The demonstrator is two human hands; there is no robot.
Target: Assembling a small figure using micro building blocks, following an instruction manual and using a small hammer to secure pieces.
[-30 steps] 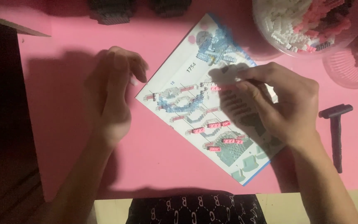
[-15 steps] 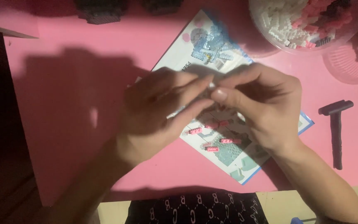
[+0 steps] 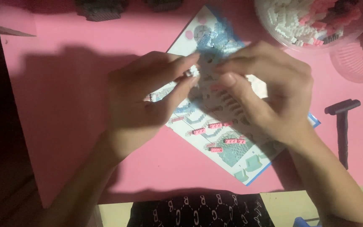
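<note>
My left hand (image 3: pixel 148 101) and right hand (image 3: pixel 269 90) meet fingertip to fingertip above the printed paper instruction sheet (image 3: pixel 227 143) lying on the pink counter (image 3: pixel 76 126). Both grips are pressed together, pinching a tiny pale building piece (image 3: pixel 188 74) between them, over the sheet's upper half. Beyond the sheet's far right corner sits a clear round tub of white and pink bricks (image 3: pixel 311 21); right of the sheet lies a black T-shaped tool (image 3: pixel 343 126).

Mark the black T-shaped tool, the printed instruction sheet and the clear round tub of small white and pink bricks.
Black T-shaped tool (image 3: pixel 343 134): head view, on its long handle.
Printed instruction sheet (image 3: pixel 232 153): head view, on the lower bare part.
Clear round tub of small white and pink bricks (image 3: pixel 286 42): head view, on its lower rim.
</note>
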